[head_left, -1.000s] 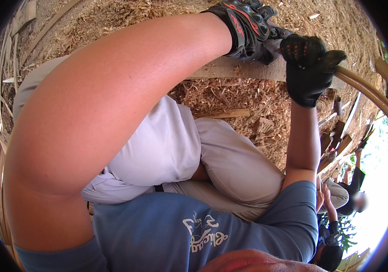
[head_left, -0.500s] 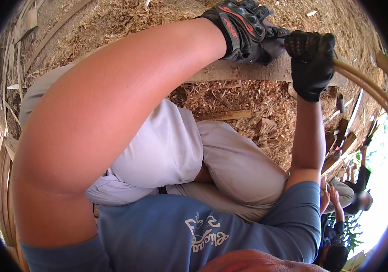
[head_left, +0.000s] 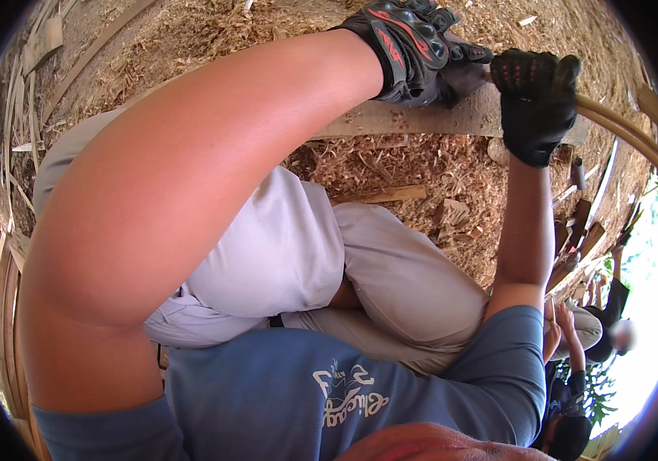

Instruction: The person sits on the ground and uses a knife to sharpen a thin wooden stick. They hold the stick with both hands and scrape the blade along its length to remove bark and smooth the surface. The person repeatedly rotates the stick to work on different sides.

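Observation:
My left hand [head_left: 410, 52], in a black glove with red trim, is closed above a wooden board. Its fingers press round a dark, smooth piece [head_left: 465, 83] whose kind I cannot make out. To its right, my right hand [head_left: 536, 104], in a black glove, is clenged in a fist round long tan cane-like strips [head_left: 625, 136]. These leave the fist on its right side and curve toward the right rim. A short bit of strip shows in the narrow gap between the hands. Whatever lies beneath the left palm is hidden.
The wooden board [head_left: 413, 121] lies across the shavings-covered ground [head_left: 437, 165] in front of my knees. A loose wood offcut [head_left: 383, 194] rests nearer me. Long strips [head_left: 6, 330] are piled at the left. Other people [head_left: 575, 338] sit at the lower right.
My right hand has slid a little to the right, away from the left hand, with the strips moving along. The gap between the hands is slightly wider. My left hand stays in place.

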`<state>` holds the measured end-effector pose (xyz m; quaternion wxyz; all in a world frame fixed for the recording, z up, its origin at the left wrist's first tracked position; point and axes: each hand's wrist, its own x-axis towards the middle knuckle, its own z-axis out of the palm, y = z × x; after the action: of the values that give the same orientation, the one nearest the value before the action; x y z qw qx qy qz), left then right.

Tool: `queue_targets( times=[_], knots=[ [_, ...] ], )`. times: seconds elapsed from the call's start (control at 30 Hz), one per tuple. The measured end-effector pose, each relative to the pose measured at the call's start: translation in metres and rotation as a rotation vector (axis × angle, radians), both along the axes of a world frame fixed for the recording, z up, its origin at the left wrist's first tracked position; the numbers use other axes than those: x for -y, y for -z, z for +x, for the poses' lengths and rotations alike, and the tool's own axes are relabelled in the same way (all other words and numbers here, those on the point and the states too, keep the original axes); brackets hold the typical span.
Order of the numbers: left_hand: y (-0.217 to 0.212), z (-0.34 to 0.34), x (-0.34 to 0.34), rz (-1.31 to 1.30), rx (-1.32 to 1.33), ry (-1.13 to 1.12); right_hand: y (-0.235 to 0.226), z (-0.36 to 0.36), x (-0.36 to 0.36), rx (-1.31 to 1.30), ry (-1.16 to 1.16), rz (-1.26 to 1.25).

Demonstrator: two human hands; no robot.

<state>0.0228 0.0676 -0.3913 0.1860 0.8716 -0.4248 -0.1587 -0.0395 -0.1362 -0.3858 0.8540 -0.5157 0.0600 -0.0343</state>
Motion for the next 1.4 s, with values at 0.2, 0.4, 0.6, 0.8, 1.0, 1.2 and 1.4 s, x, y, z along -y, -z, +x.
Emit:
queue_targets(
  times=[0.2,0.4,0.6,0.8,1.0,1.2,1.4],
  knots=[
    [-0.034,0.015,-0.003,0.012,-0.265,0.140,0.005,-0.012,0.006,0.120,-0.035,0.018],
    [-0.018,0.010,0.015,0.082,-0.173,0.169,-0.028,-0.011,0.001,0.099,-0.071,0.112],
    [0.004,0.003,0.005,0.101,0.003,0.115,-0.001,-0.010,-0.012,0.036,0.000,-0.128],
    [0.001,0.003,0.004,-0.024,-0.026,0.116,0.003,-0.022,-0.022,0.020,-0.073,0.022],
    [0.020,0.004,0.001,-0.150,-0.031,0.093,-0.014,0.005,0.004,-0.122,0.003,0.094],
    [-0.004,-0.006,0.015,0.050,0.088,0.034,-0.024,0.005,0.047,-0.296,0.212,0.255],
    [0.001,-0.008,0.007,0.090,0.062,0.061,-0.029,-0.055,0.051,-0.463,0.080,0.249]
  ],
)
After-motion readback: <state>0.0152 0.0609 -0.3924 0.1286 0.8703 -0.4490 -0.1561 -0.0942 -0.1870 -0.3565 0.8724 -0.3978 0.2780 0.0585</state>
